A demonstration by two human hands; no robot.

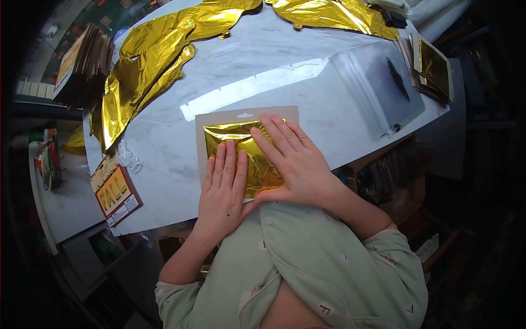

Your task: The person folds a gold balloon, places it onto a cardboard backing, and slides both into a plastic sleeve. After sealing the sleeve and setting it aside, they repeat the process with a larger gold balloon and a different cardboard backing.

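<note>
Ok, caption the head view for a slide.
Left hand and right hand rest on gold foil over a card on a marbled tabletop.

Under the left hand [223, 189] and right hand [298, 164], the foil [256, 171] gleams gold against a grey-brown card [216, 119]. Around both hands the table [159, 159] is white, veined grey (marble-patterned). Nearer than the hands, the pale green shirt [235, 268] carries scattered dark letters.

**Room around the gold foil card [262, 172]**

Open desk [164, 170] borders the card left and beyond. Left hand [222, 194] and right hand [301, 164] obstruct its top; gold balloons [213, 21] lie farther beyond, a FALL packet [116, 193] farther left, a clear bag [367, 82] right.
</note>
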